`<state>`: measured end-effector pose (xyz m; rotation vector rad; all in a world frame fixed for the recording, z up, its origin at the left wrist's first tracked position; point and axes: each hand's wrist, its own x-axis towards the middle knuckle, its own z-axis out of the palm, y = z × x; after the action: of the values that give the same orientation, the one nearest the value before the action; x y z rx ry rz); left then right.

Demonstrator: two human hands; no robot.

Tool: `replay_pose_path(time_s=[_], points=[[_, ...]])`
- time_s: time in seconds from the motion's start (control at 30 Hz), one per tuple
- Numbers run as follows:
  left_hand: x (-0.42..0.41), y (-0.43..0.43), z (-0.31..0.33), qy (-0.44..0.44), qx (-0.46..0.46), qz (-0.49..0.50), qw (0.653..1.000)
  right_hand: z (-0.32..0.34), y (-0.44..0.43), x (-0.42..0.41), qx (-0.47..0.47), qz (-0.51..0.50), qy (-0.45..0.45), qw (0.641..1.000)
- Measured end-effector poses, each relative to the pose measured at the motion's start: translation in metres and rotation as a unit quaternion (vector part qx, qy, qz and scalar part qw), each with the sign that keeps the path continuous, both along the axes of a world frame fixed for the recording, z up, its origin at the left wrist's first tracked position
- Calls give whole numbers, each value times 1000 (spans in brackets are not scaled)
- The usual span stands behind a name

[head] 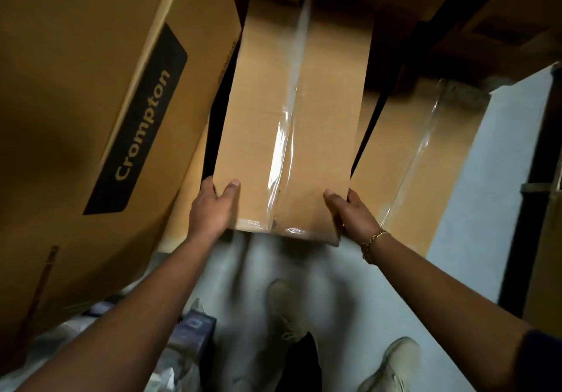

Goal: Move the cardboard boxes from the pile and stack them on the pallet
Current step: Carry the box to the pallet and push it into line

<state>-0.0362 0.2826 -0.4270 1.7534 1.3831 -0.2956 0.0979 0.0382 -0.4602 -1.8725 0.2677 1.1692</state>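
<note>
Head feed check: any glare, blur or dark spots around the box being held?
Head view: dim, warm light; glare streaks down the clear tape on the held box; black shadow fills the gaps beside it; left hand and right hand gripping it look sharp; the shoes below are blurred; wide-angle lens bends the Crompton box.

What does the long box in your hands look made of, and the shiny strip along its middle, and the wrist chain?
Long tan box: matte brown cardboard, probably corrugated; dull surface, folded flap edges. Shiny strip: clear glossy plastic packing tape; it glares and wrinkles. Wrist chain: gold-coloured metal links, apparently; too small to be sure.
</note>
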Motion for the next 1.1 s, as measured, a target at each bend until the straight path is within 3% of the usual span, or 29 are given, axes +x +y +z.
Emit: replay_pose_path(time_s=[0.3,0.57,0.83,1.1], points=[[-20,0,-8,6,-44,-13,999,-2,4,-15,-5,-32,-15,999],[-56,-60,-1,-8,-100,44,994,13,-46,-40,-11,1,-14,1000],[-81,-119,-2,-17,-100,87,991,10,-99,-59,19,4,-36,999],[-86,-192,61,-89,-77,128,985,59,-158,-59,57,9,-64,996]])
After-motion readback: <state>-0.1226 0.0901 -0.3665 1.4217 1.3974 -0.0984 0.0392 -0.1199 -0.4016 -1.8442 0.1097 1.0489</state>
